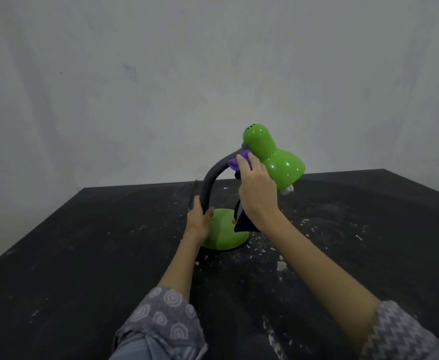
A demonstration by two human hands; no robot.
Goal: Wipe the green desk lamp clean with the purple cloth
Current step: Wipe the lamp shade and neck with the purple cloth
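Observation:
The green desk lamp point(274, 154) stands on the black table, its shade tilted to the right and its round green base point(222, 236) near the middle. A grey flexible neck point(214, 178) arches from base to shade. My left hand point(199, 218) grips the lower end of that neck, just above the base. My right hand point(256, 189) presses the purple cloth point(241, 158) against the top of the neck, where it meets the shade. A darker part of the cloth hangs below my right wrist over the base. A white bulb tip point(288, 189) shows under the shade.
The black table point(83, 255) is dusty, with white flecks and crumbs scattered right of and in front of the lamp base. Its far edge runs just behind the lamp, against a plain grey wall point(161, 74). A thin dark cord lies left of the neck.

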